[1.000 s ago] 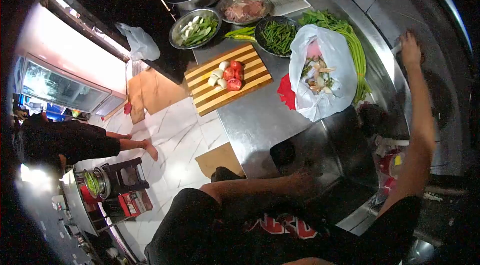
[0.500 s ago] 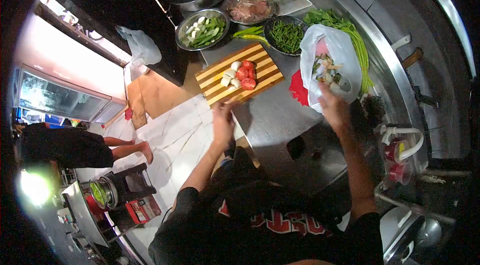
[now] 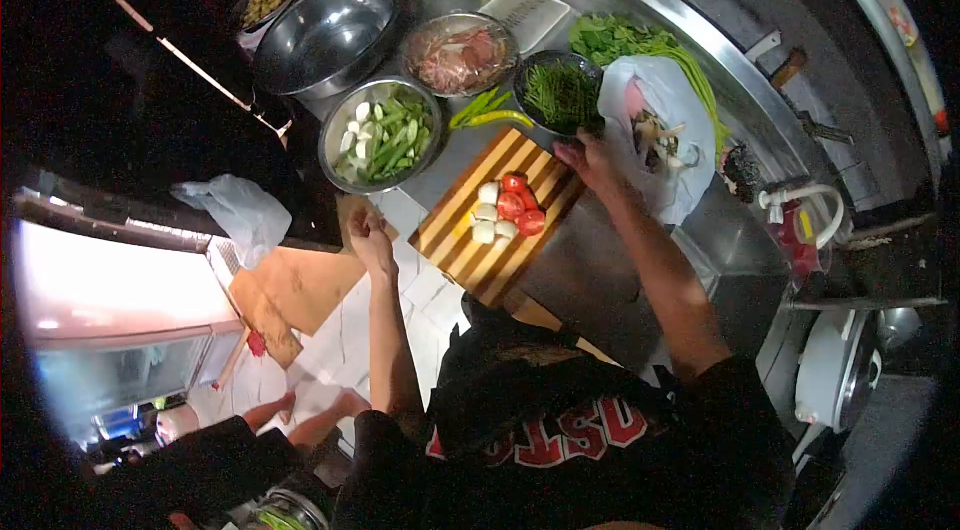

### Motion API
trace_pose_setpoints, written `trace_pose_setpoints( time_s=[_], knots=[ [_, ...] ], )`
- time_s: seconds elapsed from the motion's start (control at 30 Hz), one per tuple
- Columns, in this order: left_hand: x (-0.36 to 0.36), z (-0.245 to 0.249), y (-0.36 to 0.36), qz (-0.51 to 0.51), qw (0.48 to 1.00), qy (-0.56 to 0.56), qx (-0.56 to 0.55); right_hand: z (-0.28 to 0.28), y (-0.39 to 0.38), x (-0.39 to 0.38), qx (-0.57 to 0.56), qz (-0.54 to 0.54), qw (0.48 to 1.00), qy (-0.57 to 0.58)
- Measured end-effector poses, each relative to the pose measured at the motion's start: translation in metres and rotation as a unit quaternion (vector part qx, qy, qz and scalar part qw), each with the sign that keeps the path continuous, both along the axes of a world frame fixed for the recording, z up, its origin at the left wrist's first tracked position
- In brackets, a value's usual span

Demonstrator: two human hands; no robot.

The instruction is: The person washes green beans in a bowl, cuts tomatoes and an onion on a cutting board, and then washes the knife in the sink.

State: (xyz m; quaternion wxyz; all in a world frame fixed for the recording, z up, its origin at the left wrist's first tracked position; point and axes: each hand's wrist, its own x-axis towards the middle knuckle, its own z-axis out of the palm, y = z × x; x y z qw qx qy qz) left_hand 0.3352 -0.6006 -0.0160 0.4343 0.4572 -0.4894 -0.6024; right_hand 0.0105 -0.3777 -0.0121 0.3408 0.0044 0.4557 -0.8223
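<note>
My left hand [image 3: 370, 238] hangs over the floor beside the counter's edge, left of the cutting board, fingers loosely bent, with nothing seen in it. My right hand [image 3: 594, 162] reaches in at the board's upper right corner, close to the dark bowl of green beans [image 3: 560, 95], its fingers apart. On the striped wooden cutting board [image 3: 455, 245] lie cut tomatoes [image 3: 512, 203] and peeled white onion pieces [image 3: 486, 230]. Right of my right hand sits a white plastic bag [image 3: 672, 192] with scraps inside.
Behind the board stand a steel bowl of okra and garlic [image 3: 385, 142], a bowl of raw meat [image 3: 462, 55] and a large steel basin [image 3: 330, 35]. Chili peppers [image 3: 497, 118] lie between the bowls. Leafy greens [image 3: 622, 38] lie behind the bag. Another person's leg [image 3: 325, 418] shows lower left.
My left hand has moved left, off the board's edge. My right hand has left the bag and moved to the board's corner by the green beans. The view has turned.
</note>
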Motion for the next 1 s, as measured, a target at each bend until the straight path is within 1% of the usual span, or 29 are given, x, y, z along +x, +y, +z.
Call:
trace_pose_setpoints(
  time_s=[0.03, 0.07, 0.1, 0.13, 0.17, 0.2, 0.27, 0.3, 0.33, 0.4, 0.43, 0.5, 0.53, 0.57, 0.6, 0.67, 0.7, 0.77, 0.8, 0.83, 0.87, 0.9, 0.93, 0.97, 1.0],
  knots=[
    [-0.004, -0.001, -0.007, -0.003, 0.999, 0.040, 0.027, -0.005, -0.014, -0.011, 0.009, -0.043, 0.998, -0.037],
    [-0.009, 0.005, -0.011, -0.008, 0.999, 0.039, 0.029, -0.017, -0.017, -0.020, 0.024, -0.029, 0.999, -0.004],
    [-0.015, 0.011, -0.015, -0.013, 0.996, 0.070, 0.056, -0.028, -0.017, -0.027, 0.061, 0.008, 0.995, 0.084],
    [-0.020, 0.015, -0.020, -0.016, 0.991, 0.101, 0.083, -0.048, -0.013, -0.039, 0.130, 0.043, 0.963, 0.231],
    [-0.026, 0.004, -0.030, -0.022, 0.988, 0.130, 0.077, -0.072, -0.006, -0.056, 0.241, 0.064, 0.855, 0.455],
    [-0.029, 0.004, -0.035, -0.018, 0.988, 0.130, 0.079, -0.101, -0.001, -0.071, 0.289, 0.044, 0.760, 0.580],
    [-0.035, 0.010, -0.035, -0.015, 0.985, 0.141, 0.100, -0.033, 0.000, -0.047, 0.299, 0.111, 0.760, 0.567],
    [-0.037, 0.023, -0.034, -0.037, 0.985, 0.146, 0.081, 0.015, -0.005, -0.031, 0.422, 0.202, 0.689, 0.554],
    [-0.036, 0.020, -0.038, -0.026, 0.986, 0.145, 0.081, 0.004, -0.003, -0.034, 0.353, 0.174, 0.736, 0.551],
    [-0.038, 0.005, -0.046, -0.023, 0.981, 0.129, 0.140, -0.025, 0.002, -0.044, 0.199, 0.131, 0.806, 0.541],
    [-0.040, 0.009, -0.050, -0.042, 0.975, 0.155, 0.151, -0.024, 0.004, -0.041, 0.228, 0.108, 0.804, 0.538],
    [-0.041, 0.016, -0.050, -0.040, 0.975, 0.155, 0.154, -0.021, 0.008, -0.035, 0.256, 0.087, 0.800, 0.535],
    [-0.043, 0.023, -0.047, -0.043, 0.974, 0.156, 0.160, -0.003, 0.007, -0.025, 0.131, 0.072, 0.945, 0.293],
    [-0.045, 0.022, -0.048, -0.042, 0.974, 0.155, 0.160, 0.011, 0.005, -0.018, 0.060, 0.070, 0.983, 0.160],
    [-0.048, 0.019, -0.050, -0.034, 0.979, 0.145, 0.138, 0.025, 0.002, -0.012, -0.007, 0.048, 0.999, 0.020],
    [-0.047, 0.018, -0.051, -0.026, 0.984, 0.134, 0.116, 0.045, -0.003, -0.003, 0.052, 0.039, 0.998, 0.026],
    [-0.045, 0.019, -0.051, -0.014, 0.984, 0.132, 0.117, 0.056, -0.004, 0.001, 0.052, 0.039, 0.998, 0.025],
    [-0.040, 0.020, -0.052, -0.002, 0.985, 0.130, 0.117, 0.075, -0.008, 0.007, 0.100, 0.072, 0.992, 0.036],
    [-0.033, 0.020, -0.050, 0.009, 0.988, 0.115, 0.103, 0.081, -0.012, 0.012, 0.098, 0.074, 0.992, 0.035],
    [-0.025, 0.020, -0.049, 0.019, 0.991, 0.101, 0.088, 0.085, -0.015, 0.017, 0.122, 0.073, 0.988, 0.053],
    [-0.012, 0.020, -0.050, 0.021, 0.991, 0.099, 0.087, 0.085, -0.017, 0.018, 0.146, 0.073, 0.984, 0.071],
    [0.003, 0.020, -0.051, 0.018, 0.992, 0.093, 0.084, 0.073, -0.018, 0.014, 0.144, 0.075, 0.984, 0.070],
    [0.011, 0.022, -0.052, 0.015, 0.993, 0.086, 0.082, 0.049, -0.017, 0.004, 0.201, 0.092, 0.972, 0.080],
    [0.013, 0.033, -0.051, 0.055, 0.983, 0.164, 0.062, 0.047, -0.022, 0.007, 0.258, 0.110, 0.956, 0.089],
    [0.034, 0.048, -0.050, 0.003, 0.995, 0.062, 0.078, 0.044, -0.024, 0.011, 0.255, 0.113, 0.956, 0.089]
  ],
)
